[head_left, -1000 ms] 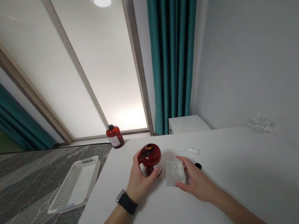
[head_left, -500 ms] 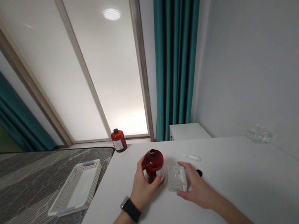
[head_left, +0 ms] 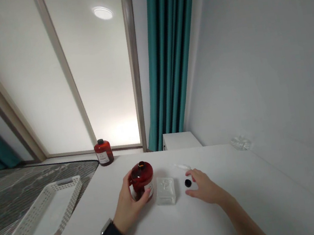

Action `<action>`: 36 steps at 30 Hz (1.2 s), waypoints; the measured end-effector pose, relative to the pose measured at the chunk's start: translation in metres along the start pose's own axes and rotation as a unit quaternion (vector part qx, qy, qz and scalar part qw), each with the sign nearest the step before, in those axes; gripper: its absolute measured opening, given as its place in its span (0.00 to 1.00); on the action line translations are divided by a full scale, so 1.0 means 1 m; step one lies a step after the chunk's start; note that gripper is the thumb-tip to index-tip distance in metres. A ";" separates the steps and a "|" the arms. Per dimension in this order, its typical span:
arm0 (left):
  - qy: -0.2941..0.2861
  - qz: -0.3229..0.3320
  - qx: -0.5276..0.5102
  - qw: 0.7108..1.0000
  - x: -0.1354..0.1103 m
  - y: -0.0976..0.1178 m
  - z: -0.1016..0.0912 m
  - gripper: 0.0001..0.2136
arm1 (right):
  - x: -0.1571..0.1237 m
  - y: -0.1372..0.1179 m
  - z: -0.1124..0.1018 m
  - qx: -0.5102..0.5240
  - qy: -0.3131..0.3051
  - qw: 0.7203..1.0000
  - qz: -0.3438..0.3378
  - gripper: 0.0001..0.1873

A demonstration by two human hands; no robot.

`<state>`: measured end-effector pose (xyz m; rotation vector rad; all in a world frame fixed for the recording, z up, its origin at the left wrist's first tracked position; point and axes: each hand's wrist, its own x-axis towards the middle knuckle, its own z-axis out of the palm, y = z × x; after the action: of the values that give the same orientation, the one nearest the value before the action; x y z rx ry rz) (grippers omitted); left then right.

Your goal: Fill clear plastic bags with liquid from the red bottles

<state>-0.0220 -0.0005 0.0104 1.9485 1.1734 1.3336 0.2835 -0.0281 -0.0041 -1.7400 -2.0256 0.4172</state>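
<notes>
An open amber-red bottle (head_left: 141,178) with a white label stands on the white table (head_left: 247,198). My left hand (head_left: 129,206), a dark watch on its wrist, is wrapped round the bottle. To the bottle's right lies a clear square container (head_left: 165,190). My right hand (head_left: 204,187) lies further right, its fingers curled around a small black cap (head_left: 188,183) on the table; whether it grips the cap is unclear. A clear plastic dropper (head_left: 181,167) lies just behind the cap.
A second amber bottle (head_left: 103,152) with a black cap stands on the window sill. A white perforated basket (head_left: 40,216) sits on the dark striped surface to the left. Crumpled clear plastic (head_left: 240,143) lies at the table's far right. Teal curtains hang behind.
My right hand left the clear container and moved right to the black cap. The left hand stayed on the bottle. The camera view shifted to the right.
</notes>
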 end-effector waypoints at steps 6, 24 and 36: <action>-0.004 -0.001 -0.001 1.000 -0.001 0.000 0.001 0.29 | 0.002 -0.006 0.013 -0.020 0.007 1.000 -0.008 0.11; 0.010 -0.062 -0.109 0.992 0.006 -0.006 -0.003 0.25 | 0.008 -0.018 0.008 0.087 0.184 0.976 -0.079 0.08; 0.008 -0.046 -0.136 0.990 0.005 0.001 -0.009 0.27 | 0.020 -0.090 0.004 0.221 0.238 0.937 -0.130 0.03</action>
<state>-0.0291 0.0033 0.0171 1.6738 1.0174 1.3830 0.2024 -0.0233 0.0390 -1.1452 -1.6234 0.2987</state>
